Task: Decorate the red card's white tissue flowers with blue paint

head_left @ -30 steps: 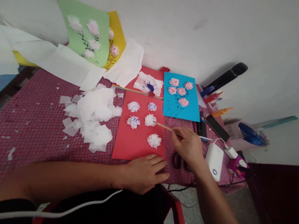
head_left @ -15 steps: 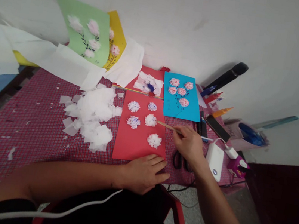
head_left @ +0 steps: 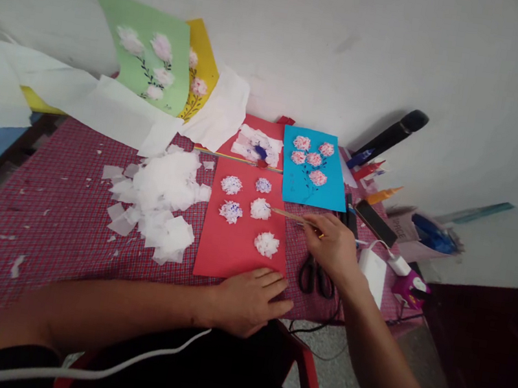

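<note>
Sheet of red rectangular paper (head_left: 239, 260) lies flat on the table (head_left: 65, 203), right of centre and close to the near edge. Five ruffled tissue-paper flowers (head_left: 231, 212) sit on the sheet: three carry dense purple-blue specks, and two are mostly white.

Right hand (head_left: 333, 248): fingers closed, gripping a thin tan stick (head_left: 292, 216). The stick points toward the table's left edge; its tip is at the side of the mostly white middle-right flower (head_left: 260, 209). Contact between tip and flower cannot be confirmed.

Left hand (head_left: 252, 301): palm down, fingers extended and gripping nothing. The fingertips rest on the sheet's near right corner, at the table's near edge.

Surrounding items:
- Loose pile of white tissue squares (head_left: 165, 182): left of the sheet.
- White tissue pad with purple-blue stains (head_left: 273, 148): toward the table's far edge.
- Bright blue paper sheet with pink-and-white flowers (head_left: 332, 196): at the far edge, right of the pad.
- Black-handled scissors (head_left: 308, 275): near the table's near edge, beside the right hand.
- White rectangular power bank (head_left: 372, 268): toward the right edge.
</note>
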The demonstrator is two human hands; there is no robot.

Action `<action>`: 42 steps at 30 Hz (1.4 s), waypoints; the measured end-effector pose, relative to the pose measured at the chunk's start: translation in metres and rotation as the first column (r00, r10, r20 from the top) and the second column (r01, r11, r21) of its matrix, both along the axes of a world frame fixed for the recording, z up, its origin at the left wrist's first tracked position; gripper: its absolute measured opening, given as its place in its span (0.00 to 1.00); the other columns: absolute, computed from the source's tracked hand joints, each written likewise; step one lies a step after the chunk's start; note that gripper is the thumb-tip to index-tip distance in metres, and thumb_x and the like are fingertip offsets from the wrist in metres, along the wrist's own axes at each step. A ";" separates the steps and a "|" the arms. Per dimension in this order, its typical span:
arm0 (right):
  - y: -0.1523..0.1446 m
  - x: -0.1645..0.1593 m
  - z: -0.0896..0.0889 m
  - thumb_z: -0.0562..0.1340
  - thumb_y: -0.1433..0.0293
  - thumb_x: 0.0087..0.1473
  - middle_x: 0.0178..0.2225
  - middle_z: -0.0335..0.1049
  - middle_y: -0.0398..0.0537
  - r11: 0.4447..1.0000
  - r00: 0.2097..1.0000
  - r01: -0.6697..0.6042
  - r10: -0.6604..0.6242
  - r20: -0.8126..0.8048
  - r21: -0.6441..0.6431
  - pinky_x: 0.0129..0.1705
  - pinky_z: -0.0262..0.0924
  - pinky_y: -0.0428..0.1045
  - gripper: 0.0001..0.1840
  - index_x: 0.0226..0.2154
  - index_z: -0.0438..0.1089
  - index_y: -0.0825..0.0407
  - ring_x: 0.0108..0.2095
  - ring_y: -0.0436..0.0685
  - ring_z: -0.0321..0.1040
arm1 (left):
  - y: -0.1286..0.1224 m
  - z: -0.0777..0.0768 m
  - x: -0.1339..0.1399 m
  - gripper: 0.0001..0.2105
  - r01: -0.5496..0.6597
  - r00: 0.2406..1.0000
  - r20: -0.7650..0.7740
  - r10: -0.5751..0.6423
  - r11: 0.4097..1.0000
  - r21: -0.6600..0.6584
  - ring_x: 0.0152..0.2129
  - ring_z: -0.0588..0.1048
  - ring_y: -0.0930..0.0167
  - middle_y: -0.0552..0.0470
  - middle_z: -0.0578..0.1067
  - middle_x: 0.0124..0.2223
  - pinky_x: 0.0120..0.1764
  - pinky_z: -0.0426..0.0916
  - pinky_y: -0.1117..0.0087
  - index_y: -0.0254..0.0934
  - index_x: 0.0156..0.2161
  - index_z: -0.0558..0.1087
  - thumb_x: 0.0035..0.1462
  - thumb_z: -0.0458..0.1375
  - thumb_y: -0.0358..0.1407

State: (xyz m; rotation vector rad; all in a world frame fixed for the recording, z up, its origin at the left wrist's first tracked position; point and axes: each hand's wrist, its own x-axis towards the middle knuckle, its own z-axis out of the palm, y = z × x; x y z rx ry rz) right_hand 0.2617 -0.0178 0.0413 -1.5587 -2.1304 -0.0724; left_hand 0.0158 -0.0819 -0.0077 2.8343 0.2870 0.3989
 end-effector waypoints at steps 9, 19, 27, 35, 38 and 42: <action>-0.001 -0.002 0.005 0.62 0.68 0.64 0.42 0.82 0.52 0.999 0.999 0.035 -0.036 -0.028 -0.041 0.43 0.71 0.55 0.11 0.43 0.80 0.49 0.40 0.61 0.78 | 0.000 -0.001 0.001 0.27 -0.001 1.000 -0.001 0.001 1.000 -0.018 0.62 0.68 0.51 0.31 0.67 0.66 0.63 0.61 0.51 0.34 0.64 0.66 0.64 0.60 0.42; 0.010 -0.005 0.009 0.61 0.68 0.64 0.40 0.83 0.51 0.996 0.995 0.004 -0.013 -0.096 -0.089 0.46 0.70 0.56 0.10 0.40 0.80 0.49 0.41 0.62 0.78 | -0.001 0.000 0.001 0.26 -0.006 1.000 -0.007 0.006 1.000 -0.011 0.62 0.68 0.52 0.34 0.68 0.67 0.62 0.63 0.53 0.35 0.64 0.66 0.64 0.59 0.42; 0.014 -0.010 0.009 0.62 0.67 0.64 0.39 0.83 0.51 0.995 0.998 0.001 -0.007 -0.067 -0.099 0.42 0.70 0.54 0.10 0.39 0.80 0.49 0.39 0.61 0.78 | 0.000 -0.001 0.001 0.27 -0.007 1.000 -0.007 0.007 1.000 0.002 0.62 0.68 0.52 0.34 0.67 0.67 0.63 0.62 0.53 0.35 0.65 0.66 0.64 0.60 0.42; 0.012 -0.011 0.009 0.62 0.67 0.63 0.38 0.83 0.52 0.997 0.997 0.001 -0.007 -0.076 -0.072 0.42 0.70 0.55 0.10 0.39 0.80 0.49 0.39 0.61 0.78 | 0.000 0.000 0.000 0.26 -0.007 1.000 0.008 0.007 1.000 -0.010 0.62 0.68 0.53 0.33 0.68 0.67 0.63 0.62 0.53 0.34 0.64 0.67 0.64 0.59 0.41; 0.010 -0.010 0.009 0.62 0.68 0.63 0.37 0.82 0.51 0.997 0.997 0.009 -0.015 -0.078 -0.077 0.41 0.70 0.55 0.10 0.38 0.80 0.49 0.38 0.61 0.78 | 0.000 0.000 0.000 0.27 -0.006 1.000 0.009 0.006 1.000 -0.012 0.62 0.68 0.53 0.33 0.68 0.66 0.63 0.62 0.53 0.35 0.65 0.67 0.64 0.60 0.41; 0.007 -0.009 0.008 0.62 0.68 0.62 0.37 0.82 0.51 0.997 0.995 0.007 -0.015 -0.095 -0.080 0.41 0.70 0.55 0.09 0.38 0.80 0.48 0.38 0.61 0.78 | -0.001 -0.001 0.000 0.27 -0.007 1.000 0.015 0.008 1.000 -0.013 0.62 0.68 0.53 0.32 0.68 0.66 0.63 0.61 0.53 0.34 0.64 0.67 0.63 0.60 0.41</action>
